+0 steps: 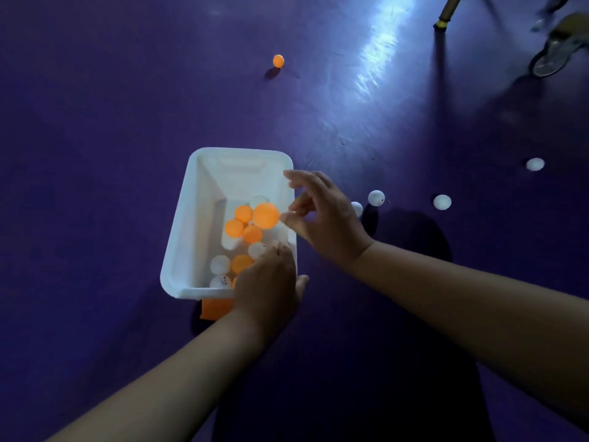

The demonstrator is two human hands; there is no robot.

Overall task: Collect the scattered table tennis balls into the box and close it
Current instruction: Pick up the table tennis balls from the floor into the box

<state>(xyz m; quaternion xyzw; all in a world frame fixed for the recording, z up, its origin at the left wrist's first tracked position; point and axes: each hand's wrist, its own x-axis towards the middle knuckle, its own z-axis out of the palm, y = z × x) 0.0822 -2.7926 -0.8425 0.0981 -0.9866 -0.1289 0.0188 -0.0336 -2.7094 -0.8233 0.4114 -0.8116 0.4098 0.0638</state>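
Purple floor [127,122]: white box [191,218], orange/white balls [266,215].

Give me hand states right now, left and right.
Left hand: closed on the near corner of the white box.
Right hand: open, fingers spread over the box rim; orange ball at the fingertips, not gripped.

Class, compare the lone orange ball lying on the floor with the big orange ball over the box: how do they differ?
The floor ball lies on the purple floor, far beyond the box; the big ball is above the balls in the box, beside the open right hand. The floor ball looks smaller. Both are plain orange.
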